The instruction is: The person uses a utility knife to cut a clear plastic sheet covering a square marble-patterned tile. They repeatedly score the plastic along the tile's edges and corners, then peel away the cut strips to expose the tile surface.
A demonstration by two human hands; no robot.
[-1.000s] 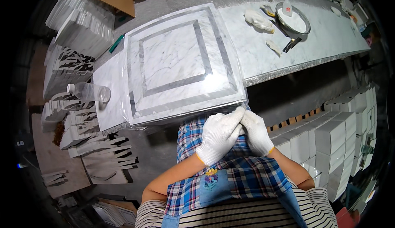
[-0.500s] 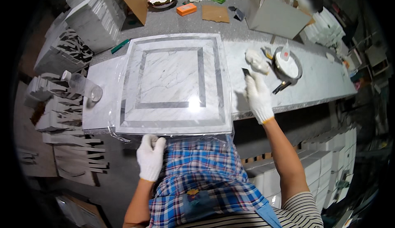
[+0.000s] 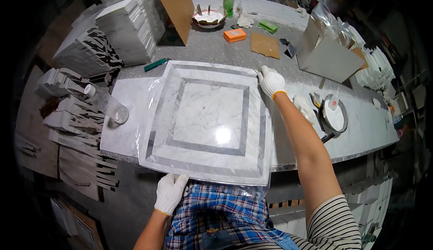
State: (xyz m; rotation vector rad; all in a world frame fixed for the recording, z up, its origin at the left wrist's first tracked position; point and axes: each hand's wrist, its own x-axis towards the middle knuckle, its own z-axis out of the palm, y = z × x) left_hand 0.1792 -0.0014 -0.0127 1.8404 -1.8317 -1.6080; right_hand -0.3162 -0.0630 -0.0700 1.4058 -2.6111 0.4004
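A square marble panel with grey bands inlaid in white lies in front of me, clear plastic film showing along its sides. My left hand, in a white knit glove, is closed on the panel's near edge, thumb at the rim and the other fingers mostly hidden below. At the far right corner, my right hand, gloved alike, has its fingers bent around the edge. No tool shows in it. Beneath the right forearm, a white cloth-like bundle is partly covered.
Right of the panel stands a round bowl of white paste with a small bottle in it. A clear bottle leans at left. Farther back are an orange box, a green block, stacked marble tiles and a white carton.
My right hand has moved from beside the paste bowl up and left to the panel's far right corner. My left hand stays at the near edge. The whole view has shifted.
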